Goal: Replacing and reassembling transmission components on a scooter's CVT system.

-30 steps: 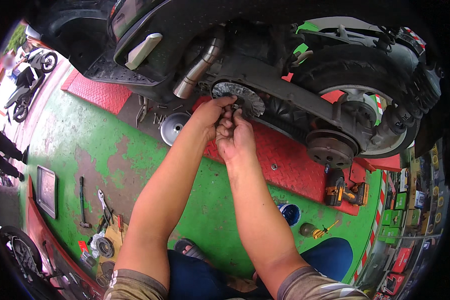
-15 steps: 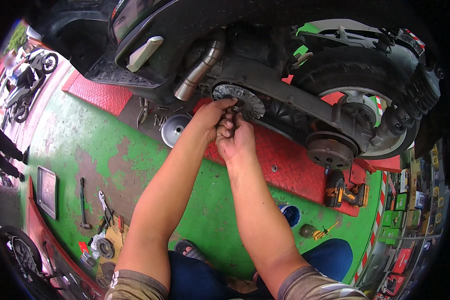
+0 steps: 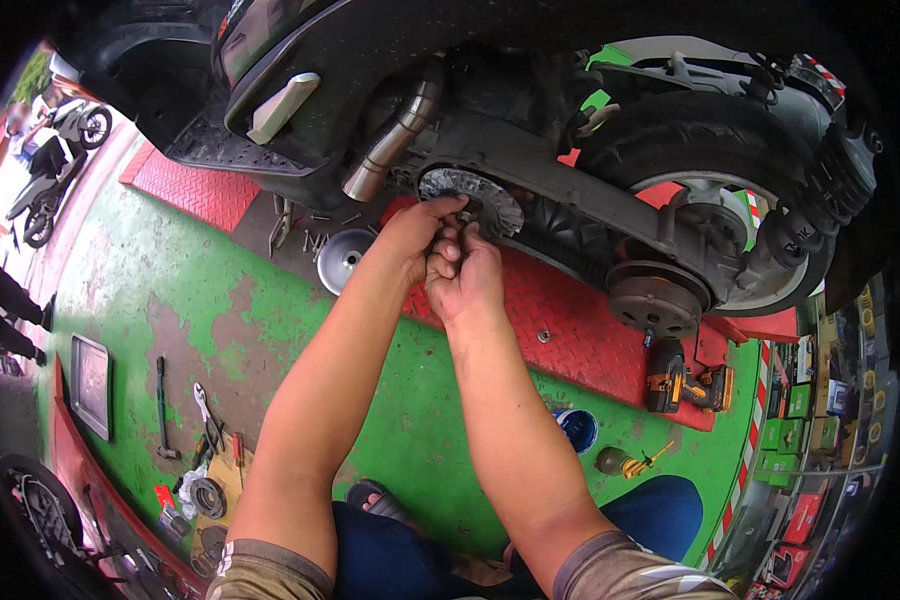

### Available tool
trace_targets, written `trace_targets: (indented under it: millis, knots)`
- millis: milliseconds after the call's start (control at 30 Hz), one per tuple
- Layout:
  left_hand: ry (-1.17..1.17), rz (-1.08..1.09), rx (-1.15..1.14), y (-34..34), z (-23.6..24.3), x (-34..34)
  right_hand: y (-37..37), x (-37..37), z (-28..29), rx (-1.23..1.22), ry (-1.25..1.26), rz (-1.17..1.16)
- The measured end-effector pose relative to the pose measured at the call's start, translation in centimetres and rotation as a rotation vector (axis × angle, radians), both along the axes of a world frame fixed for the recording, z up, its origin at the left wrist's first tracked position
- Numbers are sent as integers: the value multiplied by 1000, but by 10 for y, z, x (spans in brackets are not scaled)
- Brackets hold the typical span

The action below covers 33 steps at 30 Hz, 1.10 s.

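Note:
Both my hands work close together at the center of a finned metal pulley (image 3: 495,200) low on the scooter's side. My left hand (image 3: 425,235) is closed, thumb and fingers pinched at the hub. My right hand (image 3: 465,275) is closed just beside and below it, fingers curled at the same spot; what they grip is too small and covered to make out. A belt runs rearward from the pulley toward a round clutch housing (image 3: 655,300) by the rear wheel (image 3: 630,135). A steel pipe (image 3: 385,150) hangs just above my hands, and a silver bell-shaped part (image 3: 342,258) lies left of them.
A red lift platform (image 3: 185,185) runs beneath the scooter. A cordless driver (image 3: 670,380), blue tub (image 3: 577,428) and yellow oil can (image 3: 620,462) stand at right; a tray (image 3: 90,385) and tools (image 3: 205,420) lie at left. Boxed goods (image 3: 800,430) fill a display case. People and motorbikes are outside.
The whole view has shifted very slightly. My hands stay closed at the pulley's hub, with hardly any visible movement of the fingers.

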State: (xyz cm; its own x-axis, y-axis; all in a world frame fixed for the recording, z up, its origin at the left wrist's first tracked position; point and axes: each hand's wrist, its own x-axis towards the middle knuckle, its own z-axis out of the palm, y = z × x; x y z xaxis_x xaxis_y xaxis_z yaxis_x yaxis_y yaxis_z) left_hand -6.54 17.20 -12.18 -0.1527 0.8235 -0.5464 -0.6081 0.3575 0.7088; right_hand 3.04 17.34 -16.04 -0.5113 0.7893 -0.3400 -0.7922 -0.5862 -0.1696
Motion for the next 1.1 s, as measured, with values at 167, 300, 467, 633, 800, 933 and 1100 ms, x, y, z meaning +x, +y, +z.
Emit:
trace_targets:
  millis: [167, 300, 467, 633, 800, 933, 1100]
  knots:
    - [0, -2, -17, -2, -3, -3, -10, 8, 13, -24, -184, 10]
    - [-11, -35, 2, -3, -3, -5, -8, 11, 16, 89, -278, 83]
    - [22, 28, 54, 4, -15, -4, -7, 19, 17, 152, -382, 142]
    - [36, -21, 53, 6, -22, -3, 5, 27, 7, 262, -335, 345]
    - [147, 36, 36, 9, -29, -11, -3, 40, 9, 228, -501, 206]
    - [-9, -78, 45, 2, -22, -7, 8, 30, 1, 271, -345, 358]
    - [153, 73, 45, 10, -29, -10, -1, 40, 5, 225, -417, 207]
